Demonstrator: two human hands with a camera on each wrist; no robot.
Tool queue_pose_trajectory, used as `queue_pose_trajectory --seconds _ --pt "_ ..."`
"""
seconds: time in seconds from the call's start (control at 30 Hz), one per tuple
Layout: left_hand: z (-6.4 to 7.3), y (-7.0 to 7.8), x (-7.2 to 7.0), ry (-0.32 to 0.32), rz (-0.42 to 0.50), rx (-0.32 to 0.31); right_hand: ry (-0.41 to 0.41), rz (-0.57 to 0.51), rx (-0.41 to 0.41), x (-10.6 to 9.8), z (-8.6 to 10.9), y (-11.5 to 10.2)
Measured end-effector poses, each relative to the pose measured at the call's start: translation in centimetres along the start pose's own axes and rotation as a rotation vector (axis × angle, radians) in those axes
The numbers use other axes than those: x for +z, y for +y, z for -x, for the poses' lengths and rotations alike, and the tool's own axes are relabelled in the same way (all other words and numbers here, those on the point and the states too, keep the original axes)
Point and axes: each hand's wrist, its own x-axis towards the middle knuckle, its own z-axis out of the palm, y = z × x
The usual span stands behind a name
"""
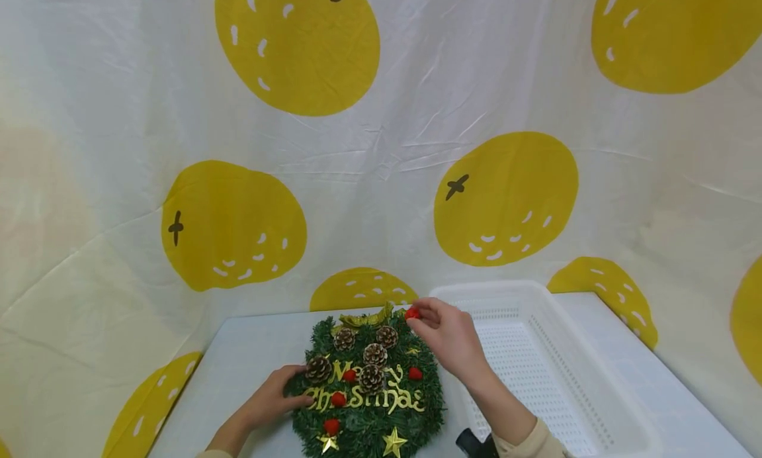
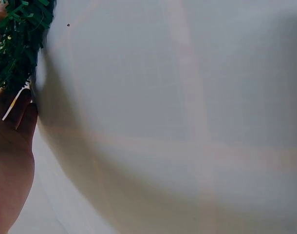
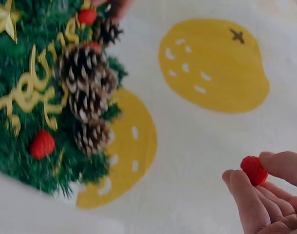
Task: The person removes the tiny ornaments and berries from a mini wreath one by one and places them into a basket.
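Observation:
A green tinsel wreath (image 1: 363, 415) with gold "Merry Christmas" lettering (image 1: 395, 398) lies on the table. Pine cones (image 1: 375, 354), red berries (image 1: 415, 373) and gold stars (image 1: 394, 443) decorate it, and a gold ribbon (image 1: 363, 319) sits at its far edge. My left hand (image 1: 270, 397) rests against the wreath's left side, fingers spread along the greenery; in the left wrist view its fingertips reach under the tinsel edge (image 2: 22, 48). Between thumb and fingers, my right hand (image 1: 448, 332) pinches a loose red berry (image 3: 254, 170) over the wreath's far right edge.
A white perforated plastic basket (image 1: 607, 385) stands on the table right of the wreath, beneath the right forearm. Behind the white table (image 1: 238, 352) hangs a pale curtain (image 1: 381, 147) printed with yellow fruit. A black object (image 1: 470, 443) shows at the right wrist.

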Motion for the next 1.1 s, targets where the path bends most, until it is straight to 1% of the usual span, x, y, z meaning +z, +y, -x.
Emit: queue_pose_trajectory --seconds 0.13,0.23,0.33,0.5,0.63,0.73,0.8,0.9,1.03,1.1 --pt "0.1 0.1 0.0 0.006 -0.001 -0.003 0.023 0.074 0.003 -1.7 -1.5 1.3" --pt "0.1 0.2 0.0 0.005 0.001 -0.002 0.019 0.136 0.003 -2.8 -2.6 2.6" --pt "0.1 0.2 -0.1 0.002 -0.006 0.001 0.014 0.171 0.012 -3.6 -3.4 3.9" --pt "0.0 0.0 -0.1 -0.005 -0.006 0.009 -0.010 0.231 0.054 -4.6 -4.4 6.2" --pt "-0.1 -0.2 -0.1 -0.011 0.003 0.013 -0.070 0.273 0.130 -4.9 -4.9 8.3" --pt "-0.1 -0.2 -0.1 -0.015 0.004 0.012 -0.125 0.277 0.180 -4.8 -5.2 10.1" --pt "0.0 -0.2 -0.1 -0.016 0.003 0.009 -0.154 0.278 0.198 -4.6 -5.3 11.4" --pt "0.1 -0.2 -0.1 -0.017 0.002 0.000 -0.186 0.289 0.191 -4.5 -5.3 13.1" --pt "-0.1 -0.2 -0.1 -0.017 0.003 -0.005 -0.207 0.303 0.160 -4.5 -5.5 14.7" --pt "-0.1 -0.3 0.0 -0.018 0.005 -0.008 -0.215 0.303 0.170 -4.4 -5.6 15.4"
